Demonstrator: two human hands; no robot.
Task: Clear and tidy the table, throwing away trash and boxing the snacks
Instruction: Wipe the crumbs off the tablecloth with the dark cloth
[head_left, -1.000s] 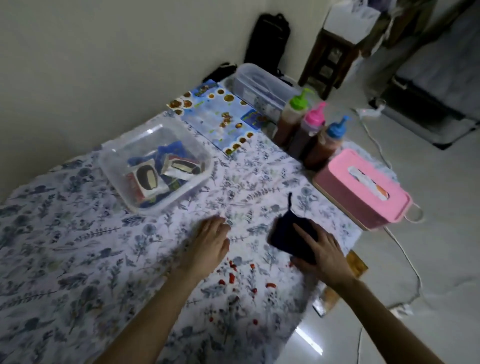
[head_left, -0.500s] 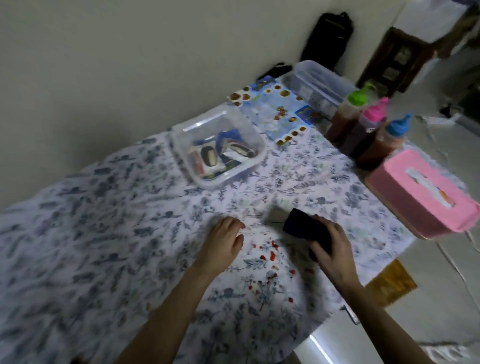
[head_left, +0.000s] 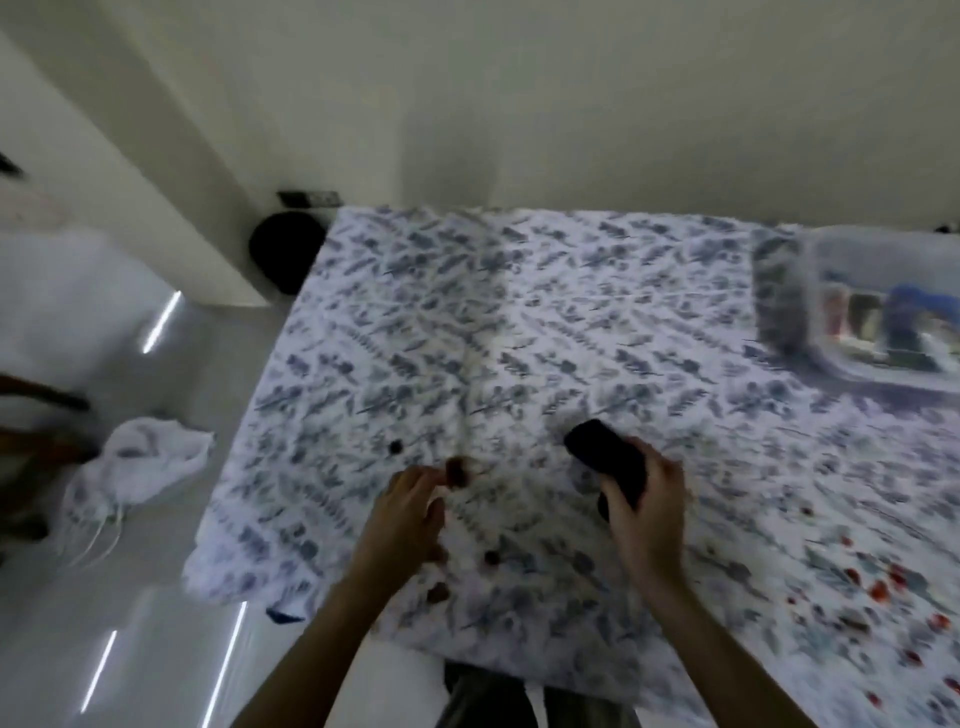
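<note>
Motion blur smears the clear box (head_left: 826, 358), cut off at the right edge, its contents unreadable. The right hand (head_left: 649, 512) hides the near end of a dark object (head_left: 605, 457), possibly cloth; brown specks (head_left: 457, 472) by the left hand (head_left: 408, 514) are too small to identify

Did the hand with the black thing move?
Yes. The right hand, gripping the black thing, went left along the tablecloth, away from its red flowers.

Dark cloth (head_left: 605, 457) now in right grip (head_left: 649, 514)
</note>
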